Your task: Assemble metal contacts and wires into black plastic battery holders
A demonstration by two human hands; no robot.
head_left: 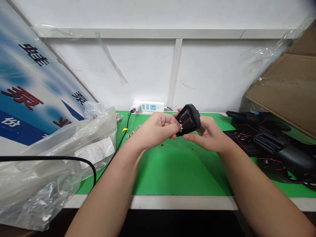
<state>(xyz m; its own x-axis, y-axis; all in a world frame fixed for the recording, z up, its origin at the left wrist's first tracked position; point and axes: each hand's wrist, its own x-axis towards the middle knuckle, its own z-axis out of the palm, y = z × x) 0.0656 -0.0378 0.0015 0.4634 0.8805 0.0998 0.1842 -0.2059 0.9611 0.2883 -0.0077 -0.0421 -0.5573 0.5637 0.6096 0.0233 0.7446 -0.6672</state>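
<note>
A black plastic housing (189, 120) is held up over the green table mat (172, 171), its hollow side turned toward the left. My right hand (208, 133) grips its right side, thumb below and fingers behind. My left hand (161, 128) is closed in a pinch at the housing's left edge, where a small shiny metal piece shows at the fingertips. Whether other fingers of this hand also bear on the housing is hard to tell. Behind my left wrist lies a pile of small metal parts (133, 132).
Black housings with red wires (278, 144) are heaped at the right, below a cardboard box (286, 85). Clear plastic bags (56, 171) fill the left side. A white power strip (151, 106) with a black cable (120, 141) sits at the wall.
</note>
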